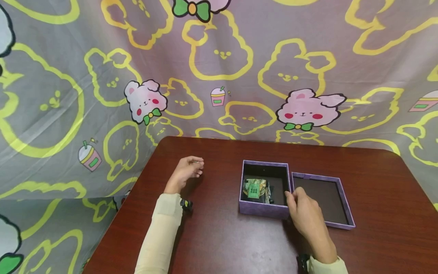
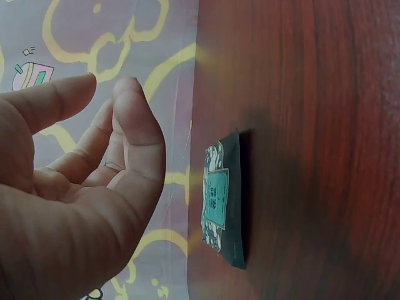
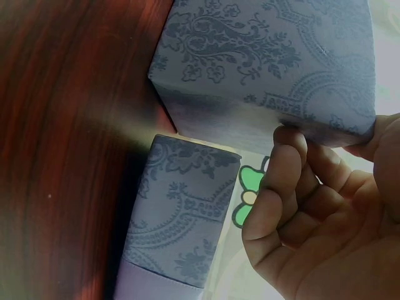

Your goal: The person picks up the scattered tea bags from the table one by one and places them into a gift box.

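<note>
My left hand [image 1: 186, 172] hovers over the left part of the table, fingers loosely bent and holding nothing. In the left wrist view a dark packet [image 2: 225, 203] with a teal label lies on the table beside that hand; the head view does not show it. My right hand [image 1: 306, 213] pinches the right wall of a purple patterned box [image 1: 263, 210] near its front corner, thumb at the rim and fingertips against the outside. Inside the box, toward the left, sits a green-labelled packet [image 1: 254, 190] with other shiny wrapping around it.
Right of the box lies its shallow purple lid [image 1: 319, 194], dark inside facing up, close against the box. Everything rests on a reddish-brown wooden table [image 1: 219, 236]. A cartoon-printed curtain [image 1: 239, 68] hangs along the back and left of the table.
</note>
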Tool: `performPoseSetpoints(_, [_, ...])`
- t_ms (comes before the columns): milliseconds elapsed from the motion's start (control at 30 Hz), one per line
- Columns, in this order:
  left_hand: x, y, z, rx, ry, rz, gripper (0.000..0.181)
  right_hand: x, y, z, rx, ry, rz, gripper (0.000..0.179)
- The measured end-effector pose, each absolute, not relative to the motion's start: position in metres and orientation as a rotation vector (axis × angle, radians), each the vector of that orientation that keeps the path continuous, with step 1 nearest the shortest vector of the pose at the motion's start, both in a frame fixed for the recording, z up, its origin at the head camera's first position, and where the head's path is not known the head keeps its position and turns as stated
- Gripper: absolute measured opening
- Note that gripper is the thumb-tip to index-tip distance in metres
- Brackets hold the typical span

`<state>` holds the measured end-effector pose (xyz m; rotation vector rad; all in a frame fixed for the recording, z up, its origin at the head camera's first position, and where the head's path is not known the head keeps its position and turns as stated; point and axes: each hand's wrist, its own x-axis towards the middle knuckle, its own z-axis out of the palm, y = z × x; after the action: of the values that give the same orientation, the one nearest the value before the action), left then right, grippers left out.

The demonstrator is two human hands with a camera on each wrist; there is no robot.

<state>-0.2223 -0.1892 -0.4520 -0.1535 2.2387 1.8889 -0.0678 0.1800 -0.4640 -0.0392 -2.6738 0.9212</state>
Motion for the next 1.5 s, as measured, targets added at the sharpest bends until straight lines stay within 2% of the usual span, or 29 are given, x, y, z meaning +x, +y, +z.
performPoseSetpoints(200, [-0.222, -0.195, -0.455, -0.181, 2.248, 1.857, 0.034, -0.069, 0.18, -0.464, -0.038, -2.675, 0.925, 0.025])
performPoseSetpoints(1500, [-0.226, -0.237, -0.469, -0.436, 2.565, 1.474, 0.026, -0.069, 0.18, -0.464, -0.041, -2.684, 0.925, 0.026])
